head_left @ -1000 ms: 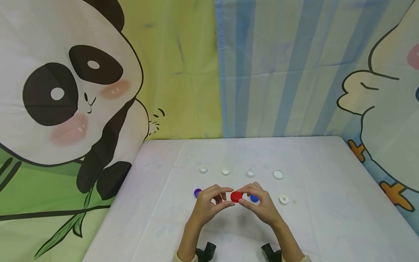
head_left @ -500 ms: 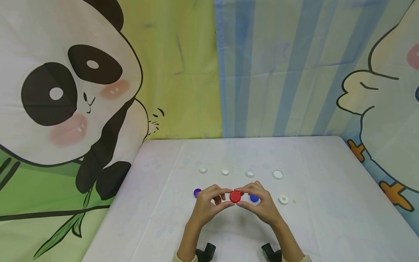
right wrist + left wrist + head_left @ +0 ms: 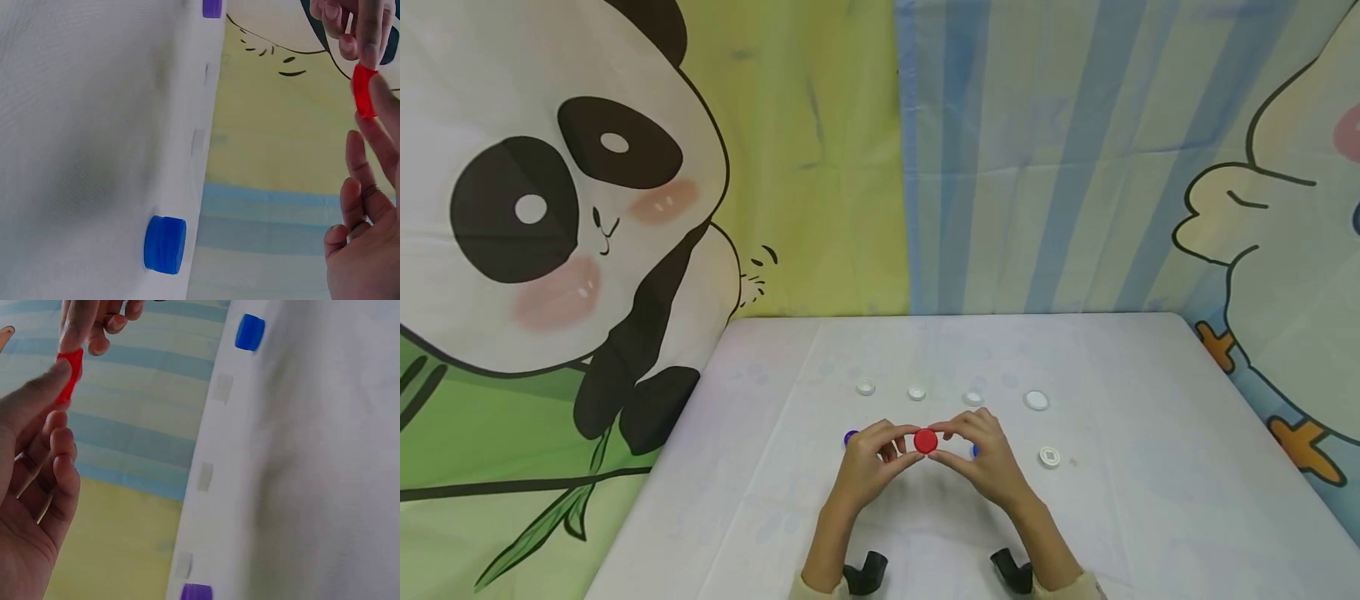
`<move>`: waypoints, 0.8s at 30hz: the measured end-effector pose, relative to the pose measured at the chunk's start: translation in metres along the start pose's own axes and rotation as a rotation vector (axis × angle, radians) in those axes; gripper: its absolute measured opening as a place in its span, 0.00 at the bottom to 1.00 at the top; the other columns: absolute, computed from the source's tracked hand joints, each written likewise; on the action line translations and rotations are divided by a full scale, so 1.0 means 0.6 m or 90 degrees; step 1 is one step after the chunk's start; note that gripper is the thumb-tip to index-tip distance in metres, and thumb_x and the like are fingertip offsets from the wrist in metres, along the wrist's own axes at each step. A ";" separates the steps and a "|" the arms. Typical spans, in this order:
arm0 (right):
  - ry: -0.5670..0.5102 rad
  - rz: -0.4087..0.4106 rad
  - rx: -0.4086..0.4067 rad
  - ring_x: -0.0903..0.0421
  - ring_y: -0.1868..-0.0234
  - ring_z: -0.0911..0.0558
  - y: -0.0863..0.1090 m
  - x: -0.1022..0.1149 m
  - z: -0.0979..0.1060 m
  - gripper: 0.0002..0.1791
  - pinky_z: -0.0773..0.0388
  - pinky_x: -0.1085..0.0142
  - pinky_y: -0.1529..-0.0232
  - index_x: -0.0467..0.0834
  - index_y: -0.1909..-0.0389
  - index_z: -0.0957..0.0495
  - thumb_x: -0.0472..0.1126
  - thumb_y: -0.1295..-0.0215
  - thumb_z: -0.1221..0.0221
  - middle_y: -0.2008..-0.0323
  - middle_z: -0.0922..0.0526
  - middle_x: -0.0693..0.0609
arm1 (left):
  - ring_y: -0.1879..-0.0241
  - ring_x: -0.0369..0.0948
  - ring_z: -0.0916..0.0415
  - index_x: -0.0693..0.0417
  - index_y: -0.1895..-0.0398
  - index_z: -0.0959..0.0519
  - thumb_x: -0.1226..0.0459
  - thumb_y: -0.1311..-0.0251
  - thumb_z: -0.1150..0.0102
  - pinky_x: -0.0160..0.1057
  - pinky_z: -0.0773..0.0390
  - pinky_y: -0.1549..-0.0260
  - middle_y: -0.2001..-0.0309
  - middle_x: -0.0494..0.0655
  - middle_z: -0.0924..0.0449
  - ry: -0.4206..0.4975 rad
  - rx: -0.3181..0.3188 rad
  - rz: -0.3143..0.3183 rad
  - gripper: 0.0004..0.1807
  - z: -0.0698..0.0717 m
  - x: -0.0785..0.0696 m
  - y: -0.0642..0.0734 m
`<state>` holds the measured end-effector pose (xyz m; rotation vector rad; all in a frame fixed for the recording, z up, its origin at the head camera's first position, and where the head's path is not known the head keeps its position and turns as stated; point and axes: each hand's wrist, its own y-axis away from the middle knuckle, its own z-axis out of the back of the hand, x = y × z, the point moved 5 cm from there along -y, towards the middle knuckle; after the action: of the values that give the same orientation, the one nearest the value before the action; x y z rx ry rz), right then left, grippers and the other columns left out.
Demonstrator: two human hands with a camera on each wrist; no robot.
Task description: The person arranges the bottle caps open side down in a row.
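A round red bottle cap [image 3: 926, 441] is held up above the white table between both hands, its flat face turned toward the head camera. My left hand [image 3: 867, 468] pinches its left edge between thumb and index finger. On the opposite edge, the thumb and index finger of my right hand [image 3: 988, 460] grip it too. Seen edge-on in the left wrist view, the red cap [image 3: 70, 375] is partly covered by a thumb. A blue cap [image 3: 165, 245] stands on the table, mostly hidden behind my right hand in the head view. Beyond my left hand, a purple cap [image 3: 850, 437] is partly covered.
Several white caps lie in a row farther back, from a small one [image 3: 866, 387] at left to a wider one [image 3: 1037, 401] at right. Another white cap [image 3: 1049, 457] with a square mark sits right of my right hand. Printed curtains [image 3: 820, 167] hang behind the table [image 3: 1150, 500].
Both hands have shifted slightly left and up in the head view with the red cap. Its face has turned toward the head camera. The other caps stay put.
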<state>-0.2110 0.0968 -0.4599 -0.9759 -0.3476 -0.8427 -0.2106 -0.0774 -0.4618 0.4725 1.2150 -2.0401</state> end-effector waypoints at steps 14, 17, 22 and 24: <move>0.194 -0.058 0.074 0.62 0.71 0.35 -0.012 -0.046 -0.087 0.14 0.39 0.67 0.70 0.50 0.65 0.18 0.47 0.55 0.32 0.76 0.24 0.58 | 0.80 0.30 0.34 0.56 0.63 0.19 0.62 0.53 0.35 0.25 0.32 0.82 0.80 0.39 0.28 -0.102 0.011 0.142 0.13 -0.025 0.083 0.033; 0.214 -0.067 0.074 0.61 0.72 0.34 -0.013 -0.050 -0.096 0.13 0.39 0.67 0.71 0.49 0.66 0.18 0.45 0.56 0.32 0.77 0.24 0.58 | 0.79 0.30 0.33 0.57 0.62 0.19 0.62 0.52 0.35 0.26 0.32 0.81 0.79 0.39 0.27 -0.094 0.015 0.160 0.13 -0.030 0.097 0.037; 0.233 -0.105 0.097 0.61 0.73 0.34 -0.009 -0.064 -0.111 0.13 0.41 0.68 0.71 0.49 0.68 0.17 0.47 0.57 0.32 0.78 0.26 0.59 | 0.79 0.30 0.34 0.57 0.63 0.19 0.62 0.52 0.35 0.26 0.32 0.81 0.79 0.39 0.27 -0.085 0.033 0.187 0.13 -0.042 0.118 0.047; 0.239 -0.123 0.110 0.61 0.73 0.34 -0.005 -0.070 -0.116 0.13 0.41 0.68 0.71 0.49 0.68 0.17 0.49 0.57 0.32 0.79 0.27 0.60 | 0.79 0.30 0.34 0.56 0.62 0.18 0.61 0.52 0.35 0.26 0.33 0.81 0.79 0.38 0.27 -0.092 0.040 0.193 0.13 -0.047 0.125 0.050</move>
<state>-0.2474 0.0575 -0.5209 -0.6129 -0.1878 -1.1307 -0.2410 -0.0911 -0.5404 0.4969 0.9332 -1.8226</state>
